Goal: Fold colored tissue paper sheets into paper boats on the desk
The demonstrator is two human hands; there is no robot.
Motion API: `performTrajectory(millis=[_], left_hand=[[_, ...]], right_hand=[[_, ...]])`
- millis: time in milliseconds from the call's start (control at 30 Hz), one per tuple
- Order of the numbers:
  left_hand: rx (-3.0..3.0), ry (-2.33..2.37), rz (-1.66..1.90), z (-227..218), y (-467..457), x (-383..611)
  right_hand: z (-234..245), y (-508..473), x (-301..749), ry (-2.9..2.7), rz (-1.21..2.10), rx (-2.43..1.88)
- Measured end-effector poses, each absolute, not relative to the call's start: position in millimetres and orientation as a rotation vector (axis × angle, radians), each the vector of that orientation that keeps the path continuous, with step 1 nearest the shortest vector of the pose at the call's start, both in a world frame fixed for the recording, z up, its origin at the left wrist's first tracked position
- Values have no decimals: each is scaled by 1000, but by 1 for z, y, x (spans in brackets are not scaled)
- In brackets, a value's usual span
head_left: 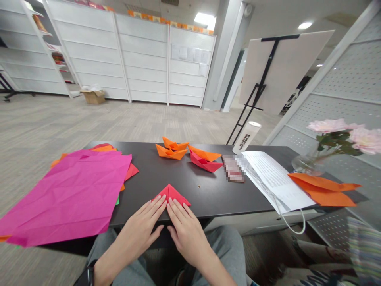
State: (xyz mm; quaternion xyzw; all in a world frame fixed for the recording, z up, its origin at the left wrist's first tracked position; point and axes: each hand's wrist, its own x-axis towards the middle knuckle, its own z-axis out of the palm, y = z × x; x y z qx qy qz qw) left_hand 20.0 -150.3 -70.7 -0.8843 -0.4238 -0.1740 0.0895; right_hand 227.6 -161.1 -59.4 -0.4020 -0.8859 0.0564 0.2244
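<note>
Pink paper sheets [65,194], creased and overhanging the near edge, lie fanned well to the left of the hands on a dark tabletop [208,190], with orange and red sheets peeking out beneath. At centre, the left hand [141,230] and right hand [186,230] rest flat, fingers spread and extended, index fingertips almost touching, pressing down on a red folded paper triangle [171,194] at the tabletop's near edge; neither hand pinches it. The triangle looks light, thin and easily creased, likely to slide on the smooth surface unless pinned, and is best taken at its folded edges or lower corners, where layers stiffen it. Beyond the fingertips stand finished paper boats: two orange boats [172,150] and a red-and-orange boat [204,159], well apart from the hands. Further right lie a blurred small object [233,168], a printed white sheet [274,178], a white cord [293,224], a white cylinder [246,137], an orange folded piece [323,190] and a glass vase of pink flowers [333,139].
</note>
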Motion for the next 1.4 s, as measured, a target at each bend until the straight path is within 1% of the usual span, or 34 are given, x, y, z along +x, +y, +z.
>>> performTrajectory(millis=[100,233,367,500,567,667,900,1000,1100,1233,1300,1400], left_hand=[[-2657,-1248,-453,-66,-149,13],[-2634,-1253,-493,-69,-152,-3],[-2571,-1275,-527,-74,-158,-23],[-2517,-1375,-601,-70,-158,-22],[-2512,-1443,-648,-66,-153,-13],[-2526,-1500,-677,-64,-148,-4],[-2517,-1445,-838,-79,-157,-12],[-2405,-1589,-994,-79,-167,-7],[-2248,-1843,-1297,-67,-174,14],[-2371,-2206,-1551,-41,-164,47],[-2422,-2305,-1683,-30,-152,58],[-2503,-2327,-1795,-22,-136,65]], right_hand=[[-54,-164,255,-2477,161,-1210],[-47,-167,274,-2480,144,-1290],[-50,-169,267,-2376,147,-1343],[-46,-158,250,-2276,123,-1390],[-40,-148,242,-2244,100,-1386],[-34,-136,231,-2292,101,-1261],[-43,-133,227,-2335,119,-1226],[-41,-134,229,-2300,111,-1203],[-38,-134,225,-2178,113,-1268],[-45,-138,211,-1965,133,-1348],[-51,-142,203,-1857,182,-1318],[-54,-146,194,-1693,301,-1261]])
